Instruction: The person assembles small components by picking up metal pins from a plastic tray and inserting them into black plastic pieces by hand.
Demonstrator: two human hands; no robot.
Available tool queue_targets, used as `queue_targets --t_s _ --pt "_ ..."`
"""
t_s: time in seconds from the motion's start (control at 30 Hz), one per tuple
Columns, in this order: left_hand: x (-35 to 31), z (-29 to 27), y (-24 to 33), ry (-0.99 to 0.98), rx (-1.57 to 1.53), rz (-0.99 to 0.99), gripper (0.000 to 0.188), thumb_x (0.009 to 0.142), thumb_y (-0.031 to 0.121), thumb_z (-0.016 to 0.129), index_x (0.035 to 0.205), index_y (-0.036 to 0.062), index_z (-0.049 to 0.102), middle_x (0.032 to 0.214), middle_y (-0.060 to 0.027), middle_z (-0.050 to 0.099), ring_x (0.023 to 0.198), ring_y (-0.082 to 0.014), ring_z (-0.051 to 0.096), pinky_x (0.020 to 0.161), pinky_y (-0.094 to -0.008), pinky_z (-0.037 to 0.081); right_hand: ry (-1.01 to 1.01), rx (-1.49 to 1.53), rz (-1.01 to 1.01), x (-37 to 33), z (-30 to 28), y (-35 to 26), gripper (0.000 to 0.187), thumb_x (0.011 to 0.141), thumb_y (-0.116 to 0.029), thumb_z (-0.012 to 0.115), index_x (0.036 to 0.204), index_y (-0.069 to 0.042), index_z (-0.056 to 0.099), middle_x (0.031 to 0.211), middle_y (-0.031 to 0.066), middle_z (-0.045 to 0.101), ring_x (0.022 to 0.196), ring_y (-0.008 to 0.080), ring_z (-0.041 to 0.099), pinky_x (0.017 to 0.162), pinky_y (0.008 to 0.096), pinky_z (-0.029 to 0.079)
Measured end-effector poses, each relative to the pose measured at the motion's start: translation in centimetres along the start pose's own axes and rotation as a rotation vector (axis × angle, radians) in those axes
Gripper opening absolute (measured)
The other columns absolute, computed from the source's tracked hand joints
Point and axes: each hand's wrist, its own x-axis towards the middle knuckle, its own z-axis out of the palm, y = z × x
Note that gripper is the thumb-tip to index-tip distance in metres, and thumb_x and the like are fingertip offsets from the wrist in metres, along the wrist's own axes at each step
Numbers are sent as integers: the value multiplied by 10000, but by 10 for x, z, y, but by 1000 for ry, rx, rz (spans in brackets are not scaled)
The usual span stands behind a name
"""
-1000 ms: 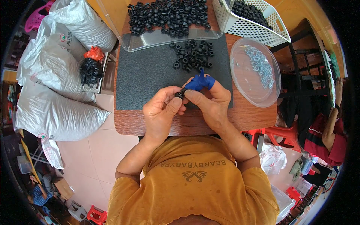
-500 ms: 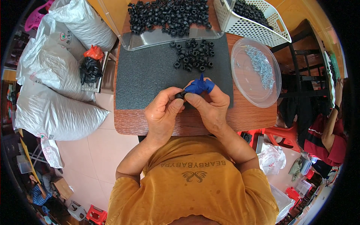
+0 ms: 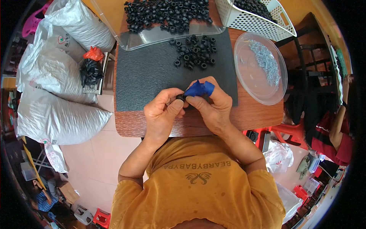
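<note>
Now both hands pinch one small black ring [image 3: 180,97] between them: left hand [image 3: 163,114], right hand [image 3: 213,107] with blue-taped fingertips [image 3: 200,88].

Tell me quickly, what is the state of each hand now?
Left hand: closed, pinching a small black ring at its fingertips.
Right hand: closed on the same ring; blue tape wraps its fingertips.

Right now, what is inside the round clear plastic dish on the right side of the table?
The round clear dish holds a loose heap of tiny silvery metal parts toward its far side. The rest shows only the wooden table through it. The parts' exact kind is too small to tell.
</note>
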Motion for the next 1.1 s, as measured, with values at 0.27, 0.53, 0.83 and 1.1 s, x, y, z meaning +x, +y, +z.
queue_targets --t_s 0.27,0.53,0.83,1.1 --pt "-1 3 -1 -2 59 -18 197 866 80 575 1038 -15 565 805 -45 615 644 -60 535 568 -180 456 7 -148 -49 1 -3 -7 138 733 53 648 842 7 577 891 71 552 802 150 534 702 251 431" --pt "1 1 0 -32 -7 -117 200 868 78 571 1038 -25 567 796 -47 619 636 -60 533 571 -182 457 63 -313 -361 3 -4 -6 207 669 44 667 844 31 556 814 134 565 714 270 527 602 325 424" --pt "2 1 2 -29 89 -51 202 871 90 576 1029 -35 569 789 -65 629 632 -71 553 563 -190 468 51 -386 -401 4 -5 -7 240 647 41 676 853 36 551 845 149 561 720 284 524 591 336 423" --pt "7 1 3 -62 -107 -201 169 860 71 581 978 -48 573 754 -107 629 569 -99 553 493 -206 459 33 -382 -386 3 -7 -3 234 638 56 655 840 1 550 860 141 570 728 293 527 596 353 429"
